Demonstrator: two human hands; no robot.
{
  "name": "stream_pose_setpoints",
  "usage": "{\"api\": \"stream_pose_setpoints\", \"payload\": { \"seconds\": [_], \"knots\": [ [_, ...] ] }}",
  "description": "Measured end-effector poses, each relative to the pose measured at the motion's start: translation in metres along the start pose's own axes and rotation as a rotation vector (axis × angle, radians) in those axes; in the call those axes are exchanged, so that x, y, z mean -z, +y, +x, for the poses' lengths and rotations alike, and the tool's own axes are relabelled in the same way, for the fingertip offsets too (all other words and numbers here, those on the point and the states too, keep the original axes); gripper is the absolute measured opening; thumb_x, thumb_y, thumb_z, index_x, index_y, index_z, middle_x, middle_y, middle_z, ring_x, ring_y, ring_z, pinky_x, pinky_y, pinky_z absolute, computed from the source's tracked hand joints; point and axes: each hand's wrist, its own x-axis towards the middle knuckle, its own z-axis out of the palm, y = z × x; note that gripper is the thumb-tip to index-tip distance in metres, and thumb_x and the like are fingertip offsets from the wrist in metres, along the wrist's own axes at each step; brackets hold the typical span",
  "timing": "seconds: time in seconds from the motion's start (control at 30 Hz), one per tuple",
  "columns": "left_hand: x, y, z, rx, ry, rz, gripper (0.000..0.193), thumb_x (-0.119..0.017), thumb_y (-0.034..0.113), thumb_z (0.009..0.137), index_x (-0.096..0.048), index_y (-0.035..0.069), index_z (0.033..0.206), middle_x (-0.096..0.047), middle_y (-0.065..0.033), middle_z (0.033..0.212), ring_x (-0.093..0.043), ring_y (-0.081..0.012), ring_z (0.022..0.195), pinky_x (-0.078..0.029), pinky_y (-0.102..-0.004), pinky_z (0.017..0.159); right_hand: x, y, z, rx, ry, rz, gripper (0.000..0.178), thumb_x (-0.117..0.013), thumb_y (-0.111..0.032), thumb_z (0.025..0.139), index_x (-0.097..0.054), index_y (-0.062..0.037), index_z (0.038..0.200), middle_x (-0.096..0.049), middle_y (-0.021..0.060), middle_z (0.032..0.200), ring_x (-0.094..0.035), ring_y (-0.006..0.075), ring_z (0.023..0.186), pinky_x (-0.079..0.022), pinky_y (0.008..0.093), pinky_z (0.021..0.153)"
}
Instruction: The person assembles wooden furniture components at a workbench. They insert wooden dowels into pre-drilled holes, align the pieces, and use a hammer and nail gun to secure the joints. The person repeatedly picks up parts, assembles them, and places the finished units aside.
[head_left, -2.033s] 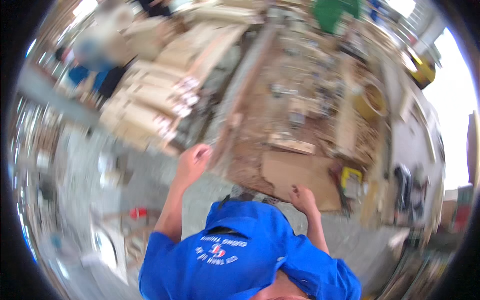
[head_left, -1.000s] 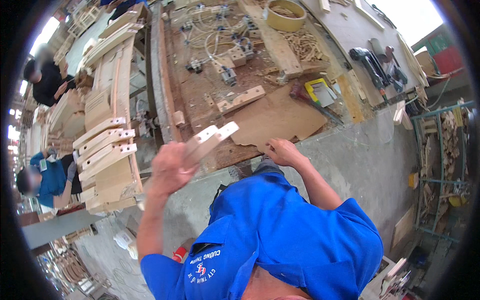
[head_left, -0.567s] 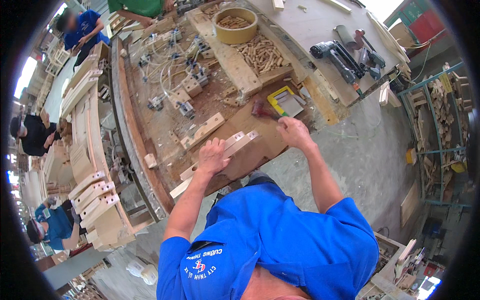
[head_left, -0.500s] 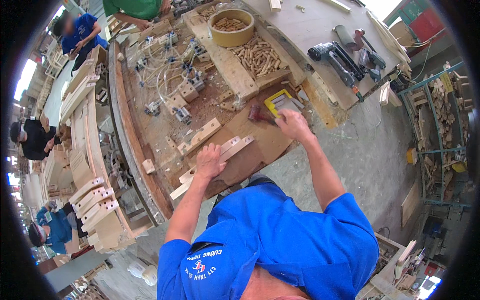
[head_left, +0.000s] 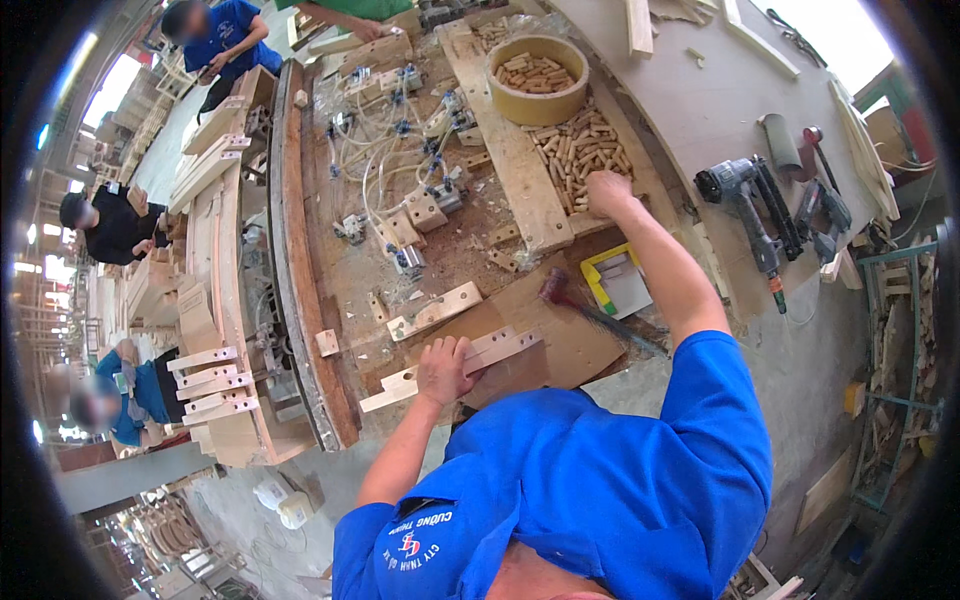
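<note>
Head view: the left hand (head_left: 445,368) presses flat, fingers spread, on a notched wooden slat (head_left: 455,366) at the tabletop (head_left: 440,255) edge; the right hand (head_left: 607,190) closes over loose dowels (head_left: 572,160) beside the round tub (head_left: 542,78). The slat overhangs and could tip off if pressure eases.

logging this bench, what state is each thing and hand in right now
left hand: pressing flat on the wooden slats
right hand: closed over the loose dowels
round tub: upright, part full of dowels
mallet: lying flat
nail gun: lying on its side
</note>
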Motion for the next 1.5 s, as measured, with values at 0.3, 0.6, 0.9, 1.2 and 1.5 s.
{"api": "stream_pose_setpoints", "payload": {
  "seconds": [0.3,0.6,0.9,1.2,1.5],
  "knots": [
    [-0.015,0.001,-0.009,0.040,-0.026,-0.039,0.064,-0.090,0.039,0.070,-0.060,0.012,0.119,-0.058,-0.0105,0.100,-0.060,-0.0318,0.095,-0.047,-0.0451,0.078,-0.037,-0.044,-0.141,0.375,0.320,0.845,0.014,-0.072,-0.010,0.098,-0.067,0.0015,0.103,-0.071,0.0152,0.091,-0.068,0.0235,0.084,-0.055,0.0361,0.077],
    [-0.016,-0.001,-0.006,0.005,0.040,-0.033,0.065,-0.088,0.043,0.074,-0.058,0.012,0.122,-0.059,-0.0092,0.100,-0.060,-0.0305,0.093,-0.046,-0.0456,0.077,-0.131,-0.109,-0.246,0.202,0.067,1.041,0.016,-0.071,-0.015,0.098,-0.073,-0.0017,0.107,-0.075,0.0220,0.099,-0.074,0.0407,0.093,-0.057,0.0467,0.082],
    [-0.016,-0.005,-0.007,0.017,-0.007,-0.043,0.065,-0.087,0.042,0.076,-0.058,0.012,0.125,-0.061,-0.0086,0.102,-0.061,-0.0304,0.095,-0.048,-0.0454,0.079,-0.134,-0.107,-0.229,0.371,0.055,0.749,0.016,-0.066,-0.015,0.098,-0.069,0.0002,0.094,-0.072,0.0247,0.094,-0.071,0.0454,0.093,-0.056,0.0531,0.080],
    [-0.005,-0.007,0.000,0.005,-0.093,-0.086,0.068,-0.087,0.033,0.072,-0.057,0.010,0.128,-0.061,-0.0106,0.107,-0.060,-0.0325,0.100,-0.049,-0.0465,0.082,-0.149,-0.123,-0.220,0.297,-0.106,0.589,0.031,-0.058,-0.029,0.104,-0.070,-0.0012,0.096,-0.071,0.0259,0.093,-0.069,0.0495,0.090,-0.055,0.0580,0.081],
    [-0.008,-0.015,0.002,0.027,-0.110,-0.096,0.068,-0.087,0.034,0.069,-0.059,0.010,0.126,-0.061,-0.0105,0.107,-0.061,-0.0317,0.100,-0.049,-0.0456,0.080,-0.015,-0.098,-0.082,0.402,-0.145,0.536,0.036,-0.066,-0.039,0.101,-0.078,-0.0053,0.102,-0.077,0.0208,0.093,-0.076,0.0393,0.089,-0.060,0.0495,0.084]
  ]
}}
